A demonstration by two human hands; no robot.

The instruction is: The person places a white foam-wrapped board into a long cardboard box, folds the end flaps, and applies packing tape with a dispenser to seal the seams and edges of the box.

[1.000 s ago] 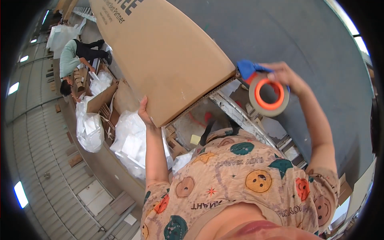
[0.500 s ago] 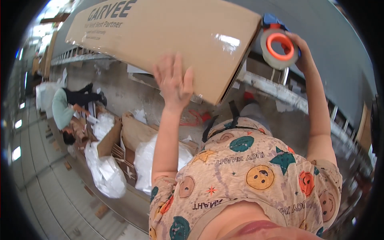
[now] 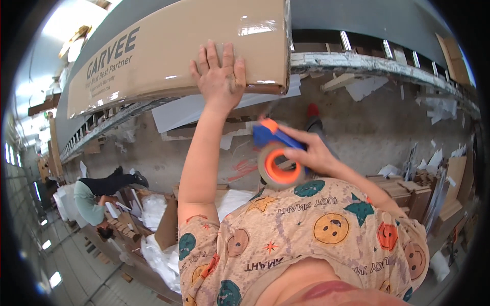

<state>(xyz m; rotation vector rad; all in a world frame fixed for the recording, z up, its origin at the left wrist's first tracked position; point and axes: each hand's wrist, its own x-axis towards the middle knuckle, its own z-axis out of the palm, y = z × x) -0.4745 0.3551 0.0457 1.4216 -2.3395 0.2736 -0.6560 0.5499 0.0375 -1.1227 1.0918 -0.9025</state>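
A long brown cardboard carton [image 3: 173, 56] with dark print lies across the upper left. Clear tape gives a shine to its right end. My left hand [image 3: 219, 79] rests flat on the carton's side, fingers spread. In my right hand [image 3: 316, 153] is a tape dispenser [image 3: 270, 133], blue with an orange part and a roll of tape on an orange core. The dispenser hangs in front of my body, below the carton's right end and apart from it. My fingers wrap its blue handle, slightly blurred.
A roller conveyor [image 3: 357, 60] with a pale metal rail runs beneath the carton and on to the right. At the left a co-worker [image 3: 92, 201] bends over open boxes and white foam bags [image 3: 158, 255]. Paper scraps [image 3: 365, 86] litter the floor; cardboard stacks [image 3: 408, 191] stand at right.
My right hand brought the tape dispenser from beside the carton's right end down towards my body. The carton has shifted left and turned straighter along the conveyor, with my left hand still on it.
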